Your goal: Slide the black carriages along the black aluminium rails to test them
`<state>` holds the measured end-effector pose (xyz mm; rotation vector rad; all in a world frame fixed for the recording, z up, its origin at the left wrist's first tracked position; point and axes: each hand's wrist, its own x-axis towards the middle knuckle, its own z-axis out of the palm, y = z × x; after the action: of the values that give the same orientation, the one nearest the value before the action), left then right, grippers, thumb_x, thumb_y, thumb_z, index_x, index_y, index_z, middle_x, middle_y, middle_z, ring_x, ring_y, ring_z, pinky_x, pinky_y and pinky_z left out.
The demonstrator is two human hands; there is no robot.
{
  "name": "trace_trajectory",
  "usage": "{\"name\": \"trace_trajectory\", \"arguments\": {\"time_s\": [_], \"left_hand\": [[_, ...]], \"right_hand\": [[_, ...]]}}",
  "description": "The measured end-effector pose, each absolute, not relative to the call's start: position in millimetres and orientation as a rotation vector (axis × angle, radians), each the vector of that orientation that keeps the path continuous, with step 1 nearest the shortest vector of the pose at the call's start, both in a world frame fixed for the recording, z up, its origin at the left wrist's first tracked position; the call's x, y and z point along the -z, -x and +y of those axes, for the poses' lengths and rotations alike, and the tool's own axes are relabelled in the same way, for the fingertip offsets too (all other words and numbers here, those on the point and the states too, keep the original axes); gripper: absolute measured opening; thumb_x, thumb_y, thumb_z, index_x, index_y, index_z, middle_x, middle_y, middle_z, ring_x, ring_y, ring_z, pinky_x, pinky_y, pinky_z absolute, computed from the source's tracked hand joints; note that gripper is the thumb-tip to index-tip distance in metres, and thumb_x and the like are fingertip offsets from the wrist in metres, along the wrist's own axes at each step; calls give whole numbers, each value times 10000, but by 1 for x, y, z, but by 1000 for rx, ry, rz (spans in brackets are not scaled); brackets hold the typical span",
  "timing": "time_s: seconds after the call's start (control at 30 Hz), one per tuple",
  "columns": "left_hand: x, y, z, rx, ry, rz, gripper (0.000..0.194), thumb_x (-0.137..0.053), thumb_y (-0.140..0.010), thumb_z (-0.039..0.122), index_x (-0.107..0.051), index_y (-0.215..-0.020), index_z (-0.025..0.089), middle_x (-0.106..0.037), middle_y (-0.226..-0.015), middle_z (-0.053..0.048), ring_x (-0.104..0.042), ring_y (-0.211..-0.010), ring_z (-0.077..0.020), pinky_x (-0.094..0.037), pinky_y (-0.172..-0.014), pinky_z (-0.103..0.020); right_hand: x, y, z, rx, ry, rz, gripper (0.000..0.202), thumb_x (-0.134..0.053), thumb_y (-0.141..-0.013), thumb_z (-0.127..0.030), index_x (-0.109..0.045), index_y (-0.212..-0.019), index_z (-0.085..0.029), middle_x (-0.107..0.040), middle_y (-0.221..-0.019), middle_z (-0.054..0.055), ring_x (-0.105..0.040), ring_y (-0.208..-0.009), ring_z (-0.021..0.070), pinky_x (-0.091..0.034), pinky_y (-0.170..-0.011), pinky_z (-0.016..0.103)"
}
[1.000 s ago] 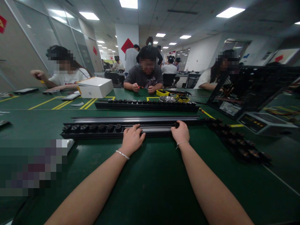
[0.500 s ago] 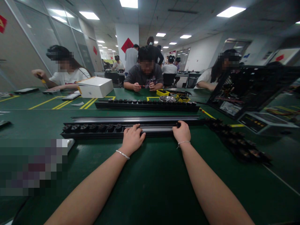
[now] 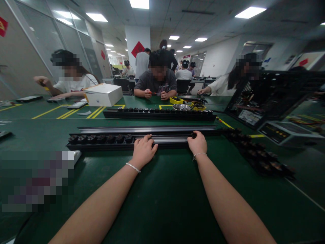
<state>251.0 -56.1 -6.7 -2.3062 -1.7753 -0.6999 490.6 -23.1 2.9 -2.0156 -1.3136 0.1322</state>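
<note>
A long black rail (image 3: 167, 146) with a metallic inner channel lies crosswise in front of me. Several round-topped black modules (image 3: 110, 138) sit in a row along its left part. Over the rail, beside the last module of that row, rests my left hand (image 3: 145, 149), its fingers spread and thumb apart. My right hand (image 3: 198, 143) is closed at the right part of the rail, with a small black piece (image 3: 194, 135) pinched at its fingertips; most of that piece is hidden. Right behind lies a second long rail (image 3: 114, 129) with a bare metallic channel.
Farther back stands a third rail (image 3: 159, 117) filled with modules. Loose black modules (image 3: 261, 154) are heaped at right, near a metal box (image 3: 284, 132) and an open computer case (image 3: 254, 101). A white box (image 3: 104, 95) stands back left. Co-workers sit across the green table (image 3: 162, 203).
My hands hold nearly the same positions; the right has shifted very slightly right. A co-worker's hand has come into view at the back right.
</note>
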Motion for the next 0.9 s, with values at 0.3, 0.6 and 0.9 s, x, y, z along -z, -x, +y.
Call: {"name": "trace_trajectory", "arguments": {"time_s": [0.3, 0.6, 0.9], "left_hand": [[7, -251, -56, 690, 2297, -1757, 340, -374, -891, 406, -658, -931, 223, -525, -1308, -71, -536, -1092, -235, -343, -947, -443], [6, -251, -56, 681, 2300, -1781, 338, -380, -886, 410, -661, -923, 225, -525, -1309, -67, -547, -1073, -240, -346, -945, -444], [8, -250, -55, 702, 2296, -1746, 343, -373, -888, 414, -656, -911, 222, -528, -1304, -69, -542, -1087, -242, -352, -935, -436]], "right_hand": [[-3, -494, -22, -132, 2036, -1299, 456, -480, -751, -269, -549, -1189, -164, -567, -1177, 114, -562, -980, 225, -446, -824, 325], [-3, -496, -22, -124, 2039, -1277, 444, -485, -747, -260, -561, -1175, -171, -577, -1153, 111, -562, -982, 220, -446, -829, 324], [-5, -500, -22, -150, 2076, -1255, 458, -483, -749, -273, -555, -1190, -175, -587, -1159, 107, -568, -981, 243, -460, -779, 329]]}}
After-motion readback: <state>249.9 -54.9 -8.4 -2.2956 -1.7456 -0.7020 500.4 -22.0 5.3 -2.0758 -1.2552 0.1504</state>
